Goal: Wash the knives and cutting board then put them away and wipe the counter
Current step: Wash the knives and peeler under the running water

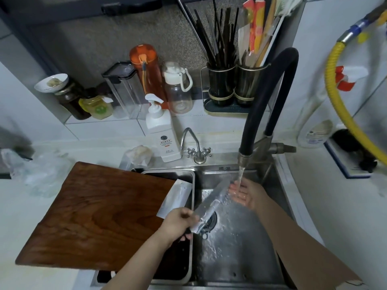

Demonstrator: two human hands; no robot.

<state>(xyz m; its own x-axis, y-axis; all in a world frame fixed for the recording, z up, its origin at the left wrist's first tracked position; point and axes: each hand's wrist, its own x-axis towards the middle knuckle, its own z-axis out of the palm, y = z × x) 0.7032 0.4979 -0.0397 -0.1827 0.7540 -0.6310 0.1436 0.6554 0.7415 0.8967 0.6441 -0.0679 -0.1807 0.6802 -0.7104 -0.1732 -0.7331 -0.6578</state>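
My left hand (177, 223) grips the cleaver (211, 203) handle over the sink (236, 258); my right hand (243, 193), fingers straight, rinses its blade under running water.

left hand (178, 223) curled in a grip — right hand (243, 193) open, fingers straight.

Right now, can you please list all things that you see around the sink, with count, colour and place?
knife: 1, silver blade, held under the water over the sink
second knife: 1, pale blade, on the board's right end
cutting board: 1, dark brown wood, left of the sink, partly over the tray
tray: 1, steel rim, left half of the sink
faucet: 1, black hose, running
small tap: 1, chrome, behind the sink
soap bottle: 1, white, beside the small tap
utensil holder: 1, black and gold, back shelf
left hand: grips the knife handle
right hand: open under the stream
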